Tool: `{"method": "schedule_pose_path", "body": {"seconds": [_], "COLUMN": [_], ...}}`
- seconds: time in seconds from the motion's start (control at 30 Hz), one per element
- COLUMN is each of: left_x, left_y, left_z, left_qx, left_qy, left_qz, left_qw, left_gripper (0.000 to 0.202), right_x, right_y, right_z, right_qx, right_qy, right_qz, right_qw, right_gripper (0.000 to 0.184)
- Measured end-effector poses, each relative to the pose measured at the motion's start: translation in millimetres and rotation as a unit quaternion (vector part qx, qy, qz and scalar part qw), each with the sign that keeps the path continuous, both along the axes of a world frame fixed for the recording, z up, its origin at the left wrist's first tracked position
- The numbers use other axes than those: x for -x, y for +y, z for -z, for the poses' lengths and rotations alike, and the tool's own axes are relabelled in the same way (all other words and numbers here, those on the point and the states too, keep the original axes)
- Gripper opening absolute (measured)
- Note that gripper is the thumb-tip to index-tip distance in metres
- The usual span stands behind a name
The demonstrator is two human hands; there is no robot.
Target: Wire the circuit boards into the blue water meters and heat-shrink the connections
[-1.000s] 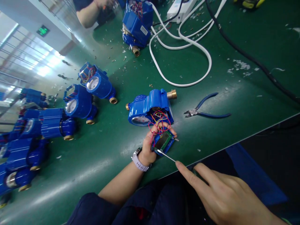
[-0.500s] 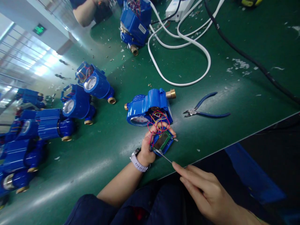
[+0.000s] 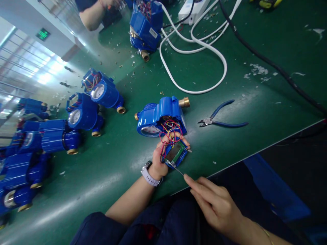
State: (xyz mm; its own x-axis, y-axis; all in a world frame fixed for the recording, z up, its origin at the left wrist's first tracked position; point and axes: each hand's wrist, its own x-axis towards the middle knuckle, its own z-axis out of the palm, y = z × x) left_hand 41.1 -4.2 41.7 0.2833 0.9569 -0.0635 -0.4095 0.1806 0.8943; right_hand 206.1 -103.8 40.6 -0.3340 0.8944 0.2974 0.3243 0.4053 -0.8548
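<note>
Your left hand (image 3: 159,159) cups the display module (image 3: 172,153) in the near centre of the scene, fingers curled round its far edge; can't tell if the module's underside rests on the green bench (image 3: 122,146). Your right hand (image 3: 217,202), nearer you and to the right, pinches a thin metal tool (image 3: 178,169), index finger laid along the shaft; the handle end is hidden in the palm. Tip sits at the module's near left corner — contact w/ the board is too small to confirm.

To do this bit well: brace the module firmly vs. your left palm so it can't rock under the tip. Steer w/ the index finger, use light pressure & short moves; a slip could prob. scratch the screen or jab your left hand, b/c both are right next to the tip.

Mind the loose wires (image 3: 171,126): they run from the open near side of the blue meter body (image 3: 163,114), just beyond your left hand, down to the module. Leave slack, don't tug — thin leads like these prob. pull off easily. Tip the module toward you a touch if you need a better view of that corner. Pliers (image 3: 230,124) lie to the right, well clear of the tool, so no need to shift them.
</note>
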Motion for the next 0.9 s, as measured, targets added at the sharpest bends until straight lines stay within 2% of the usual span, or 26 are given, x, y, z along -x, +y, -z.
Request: {"method": "schedule_pose_path", "body": {"seconds": [0.1,0.13,0.2,0.3,0.37,0.5,0.57,0.6,0.67,0.73,0.77,0.83,0.9], "left_x": [0.1,0.1,0.3,0.7,0.6,-0.8,-1.2,-1.2,-0.8,-0.1,0.2,0.7,0.9], "left_y": [-0.1,0.0,0.2,0.9,1.3,1.7,2.0,2.1,2.5,2.8,2.8,2.6,2.1], "left_z": [-1.1,-1.3,-1.7,-2.3,-3.0,-4.4,-4.9,-5.0,-5.0,-4.7,-4.4,-3.6,-2.5], "left_qx": [-0.003,-0.002,0.005,0.021,0.03,0.038,0.04,0.041,0.044,0.042,0.038,0.032,0.028], "left_qy": [-0.003,-0.003,0.006,0.017,0.015,0.002,0.0,-0.001,-0.006,-0.008,-0.001,0.014,0.018], "left_qz": [0.0,0.0,-0.002,-0.003,-0.006,-0.02,-0.022,-0.021,-0.018,-0.018,-0.018,-0.021,-0.023], "left_qw": [1.0,1.0,1.0,1.0,0.999,0.999,0.999,0.999,0.999,0.999,0.999,0.999,0.999], "left_gripper": [0.049,0.049,0.05,0.058,0.058,0.053,0.056,0.057,0.055,0.052,0.051,0.05,0.052], "right_x": [-2.6,-2.9,-0.9,6.0,8.9,5.8,4.3,4.6,6.9,9.7,10.4,9.6,6.5], "right_y": [1.8,2.6,3.8,4.3,4.3,6.0,7.4,8.0,8.7,8.9,8.9,9.2,10.1], "right_z": [4.9,5.0,3.1,-1.0,-1.0,4.7,5.7,5.0,1.9,-1.3,-2.2,-1.8,0.3], "right_qx": [-0.105,-0.116,-0.072,0.06,0.078,-0.05,-0.079,-0.063,0.022,0.111,0.125,0.079,-0.018], "right_qy": [-0.115,-0.13,-0.08,0.062,0.094,-0.034,-0.073,-0.052,0.032,0.094,0.101,0.065,-0.017], "right_qz": [0.017,0.019,0.012,0.009,0.014,0.015,0.016,0.014,0.008,0.005,0.007,0.008,0.014], "right_qw": [0.988,0.985,0.994,0.996,0.992,0.998,0.994,0.997,0.999,0.989,0.987,0.995,1.0], "right_gripper": [0.048,0.048,0.044,0.037,0.037,0.042,0.042,0.041,0.039,0.036,0.036,0.038,0.041]}}
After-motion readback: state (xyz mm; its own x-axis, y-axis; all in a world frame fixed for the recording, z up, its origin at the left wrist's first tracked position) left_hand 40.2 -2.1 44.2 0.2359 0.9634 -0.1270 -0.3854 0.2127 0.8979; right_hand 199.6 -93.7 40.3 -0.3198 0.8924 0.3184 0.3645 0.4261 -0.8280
